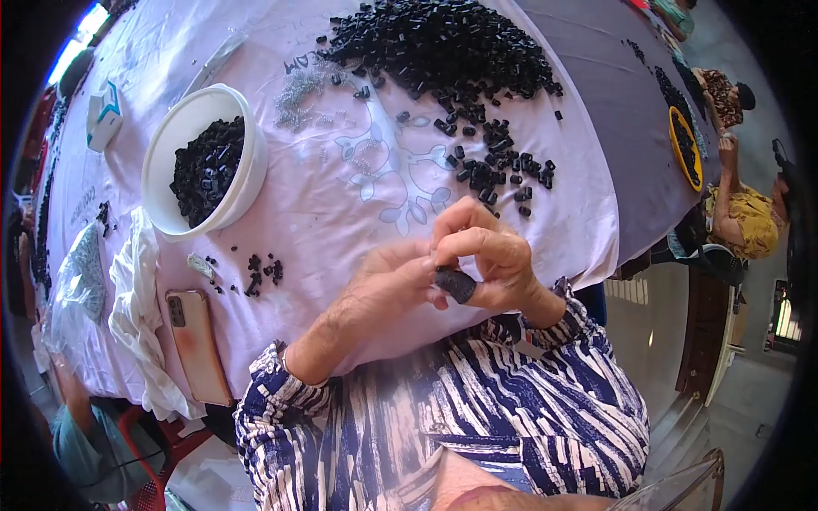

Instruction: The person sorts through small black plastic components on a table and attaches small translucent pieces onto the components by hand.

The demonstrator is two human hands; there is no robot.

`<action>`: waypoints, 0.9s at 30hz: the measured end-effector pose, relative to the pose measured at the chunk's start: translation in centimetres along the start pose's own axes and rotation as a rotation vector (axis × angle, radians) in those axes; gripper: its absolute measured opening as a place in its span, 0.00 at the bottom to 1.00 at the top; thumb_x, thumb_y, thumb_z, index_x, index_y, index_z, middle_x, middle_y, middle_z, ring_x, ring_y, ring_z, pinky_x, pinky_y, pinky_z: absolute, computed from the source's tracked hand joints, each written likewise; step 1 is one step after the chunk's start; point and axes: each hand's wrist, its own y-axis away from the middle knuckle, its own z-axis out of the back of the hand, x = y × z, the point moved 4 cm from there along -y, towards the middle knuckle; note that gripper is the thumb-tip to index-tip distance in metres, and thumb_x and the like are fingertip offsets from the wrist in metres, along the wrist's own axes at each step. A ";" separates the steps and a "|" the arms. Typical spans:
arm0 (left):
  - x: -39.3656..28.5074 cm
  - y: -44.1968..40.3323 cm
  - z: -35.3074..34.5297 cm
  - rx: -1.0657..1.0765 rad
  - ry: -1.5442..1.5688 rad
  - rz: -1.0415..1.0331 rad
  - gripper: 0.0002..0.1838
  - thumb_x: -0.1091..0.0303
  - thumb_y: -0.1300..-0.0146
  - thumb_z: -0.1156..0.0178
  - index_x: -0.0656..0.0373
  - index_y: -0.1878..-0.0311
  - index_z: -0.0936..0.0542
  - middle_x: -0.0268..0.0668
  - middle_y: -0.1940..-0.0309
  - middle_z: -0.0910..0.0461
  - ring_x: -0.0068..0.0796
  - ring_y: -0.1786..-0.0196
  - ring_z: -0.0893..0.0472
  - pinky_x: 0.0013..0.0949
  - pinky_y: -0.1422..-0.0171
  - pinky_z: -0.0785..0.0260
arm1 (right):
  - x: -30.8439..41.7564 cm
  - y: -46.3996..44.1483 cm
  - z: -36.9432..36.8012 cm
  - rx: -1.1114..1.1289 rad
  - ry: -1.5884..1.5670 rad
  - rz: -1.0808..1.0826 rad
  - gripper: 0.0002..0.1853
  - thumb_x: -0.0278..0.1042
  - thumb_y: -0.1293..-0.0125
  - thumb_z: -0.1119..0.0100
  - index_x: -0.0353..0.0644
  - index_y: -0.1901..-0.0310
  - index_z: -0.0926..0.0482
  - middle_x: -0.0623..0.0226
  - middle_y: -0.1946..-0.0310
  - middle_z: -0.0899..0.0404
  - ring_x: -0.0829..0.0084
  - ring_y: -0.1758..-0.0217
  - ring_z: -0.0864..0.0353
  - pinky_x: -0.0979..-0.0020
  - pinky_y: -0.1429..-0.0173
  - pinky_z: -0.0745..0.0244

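Observation:
My left hand (pixel 394 274) and my right hand (pixel 498 260) meet in front of my chest, over the near edge of the cloth. Both have their fingers pinched together, and the left is slightly blurred. A dark, rounded piece (pixel 456 285) shows at my right thumb; whether it is worn or held I cannot tell. Anything small between the fingertips is hidden. Beyond my hands lies a big heap of small black cylindrical parts (pixel 443 51), with loose ones (pixel 486 175) scattered toward me. To the left stands a white tub (pixel 254 175) holding black pieces (pixel 207 166).
Small clear pieces (pixel 302 98) lie beside the heap. At left are a phone (pixel 198 345), a white cloth (pixel 136 315), a plastic bag of small parts (pixel 83 272) and a box (pixel 104 117). A person in yellow (pixel 745 217) sits right, near a yellow tray (pixel 685 149).

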 end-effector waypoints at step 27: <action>0.7 0.1 0.3 -0.039 -0.007 0.018 0.07 0.71 0.41 0.33 0.57 0.64 0.24 0.31 0.70 0.22 0.20 0.67 0.24 0.23 0.62 0.32 | 1.6 0.5 1.1 0.065 0.251 0.126 0.14 0.25 0.55 0.29 0.40 0.64 0.20 0.64 0.67 0.25 0.65 0.63 0.25 0.67 0.60 0.29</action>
